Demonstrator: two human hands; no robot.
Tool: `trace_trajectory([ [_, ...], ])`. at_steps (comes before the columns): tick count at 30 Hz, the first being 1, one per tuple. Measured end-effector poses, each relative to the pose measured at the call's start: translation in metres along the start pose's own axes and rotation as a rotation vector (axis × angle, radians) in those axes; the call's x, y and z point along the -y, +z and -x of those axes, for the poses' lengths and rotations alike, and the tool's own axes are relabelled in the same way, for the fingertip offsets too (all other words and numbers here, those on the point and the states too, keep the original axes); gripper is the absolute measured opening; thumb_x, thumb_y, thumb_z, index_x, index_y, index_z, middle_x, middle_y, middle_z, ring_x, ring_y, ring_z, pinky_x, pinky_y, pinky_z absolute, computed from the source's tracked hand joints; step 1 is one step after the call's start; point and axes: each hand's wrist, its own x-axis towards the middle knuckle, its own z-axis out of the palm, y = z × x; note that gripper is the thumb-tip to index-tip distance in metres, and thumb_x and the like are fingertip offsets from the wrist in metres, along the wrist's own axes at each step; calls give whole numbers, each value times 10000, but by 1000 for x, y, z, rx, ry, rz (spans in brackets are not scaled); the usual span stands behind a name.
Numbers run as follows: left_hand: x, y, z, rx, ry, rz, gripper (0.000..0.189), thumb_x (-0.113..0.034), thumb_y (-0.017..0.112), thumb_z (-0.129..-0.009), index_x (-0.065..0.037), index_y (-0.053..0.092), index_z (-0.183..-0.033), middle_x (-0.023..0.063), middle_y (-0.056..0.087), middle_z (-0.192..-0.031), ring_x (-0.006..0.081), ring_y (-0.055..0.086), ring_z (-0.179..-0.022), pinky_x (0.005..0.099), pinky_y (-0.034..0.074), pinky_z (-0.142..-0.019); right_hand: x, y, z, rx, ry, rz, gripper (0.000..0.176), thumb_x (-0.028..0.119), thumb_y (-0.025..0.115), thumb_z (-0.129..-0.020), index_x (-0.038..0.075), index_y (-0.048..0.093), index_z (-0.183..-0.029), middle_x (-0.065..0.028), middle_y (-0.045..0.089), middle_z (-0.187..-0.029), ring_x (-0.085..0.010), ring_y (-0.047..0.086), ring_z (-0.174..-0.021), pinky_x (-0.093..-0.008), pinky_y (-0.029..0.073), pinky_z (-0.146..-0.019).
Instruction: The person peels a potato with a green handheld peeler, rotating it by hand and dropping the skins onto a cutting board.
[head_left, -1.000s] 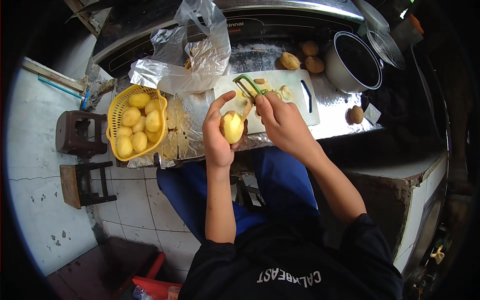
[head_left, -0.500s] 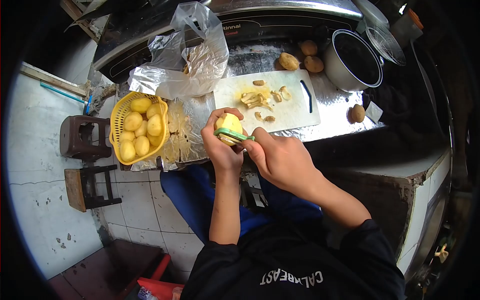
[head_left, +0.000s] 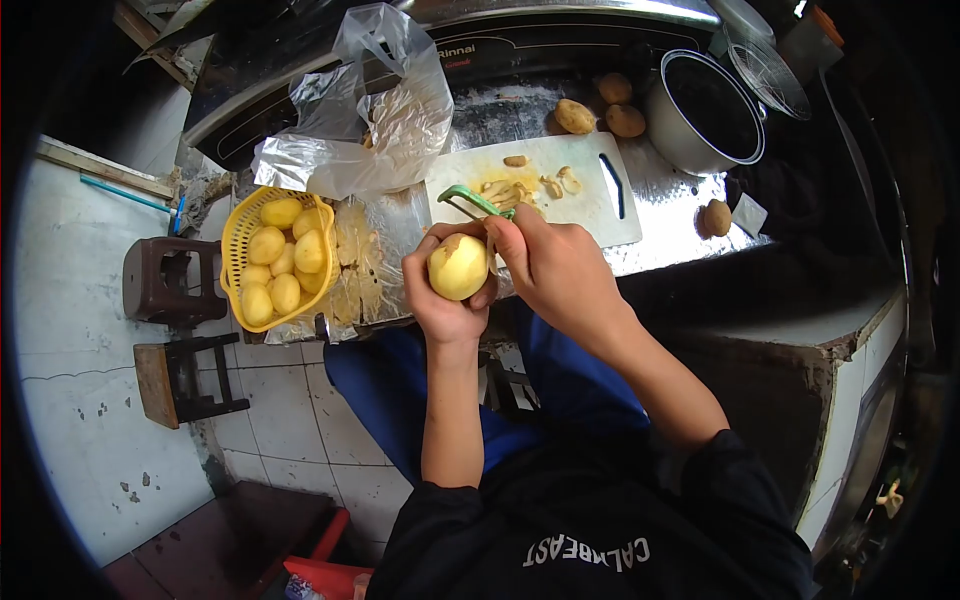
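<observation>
My left hand cups a mostly peeled potato, with a patch of brown skin left near its top. In my right hand is a green peeler, gripped by its handle and raised just above the potato, its blade pointing left. A thin strip of peel seems to hang beside the potato, near my right fingers. Beyond both hands lies a white cutting board, partly hidden by them, with potato peels scattered on it.
A yellow basket of peeled potatoes stands at left. Behind it sits a crumpled clear plastic bag. Unpeeled potatoes lie near a pot at back right; another potato lies to the right. Stools stand on the floor.
The peeler has moved up off the potato's face to above it, my right hand rising with it. The potato now shows more of its brown patch in my left hand.
</observation>
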Motion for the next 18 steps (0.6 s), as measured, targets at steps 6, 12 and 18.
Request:
trace_trajectory([
  [6,2,-4,-15,-149,-192,-9,509,-393,283,-962,8,597,-956,98,621,-779,128,410,-384,229,279,-324,-18,5,-11,-33,142,-41,393,352,567,-922,18,518,-720,-194,549,-506,-400,588,-499,-458,462,-450],
  [12,-9,-4,-14,26,-72,-222,405,-347,505,-950,21,546,-1114,99,620,-893,104,542,-613,196,390,-497,-33,-3,-15,-5,214,10,350,301,580,-927,-8,501,-782,-207,549,-544,-403,567,-513,-419,422,-472],
  [18,-23,7,-1,124,20,-928,374,-7,743,-723,-32,577,-1059,22,592,-875,79,547,-782,230,469,-704,-22,-26,2,163,-227,6,364,379,483,-963,60,525,-792,-126,578,-542,-354,575,-463,-422,450,-436],
])
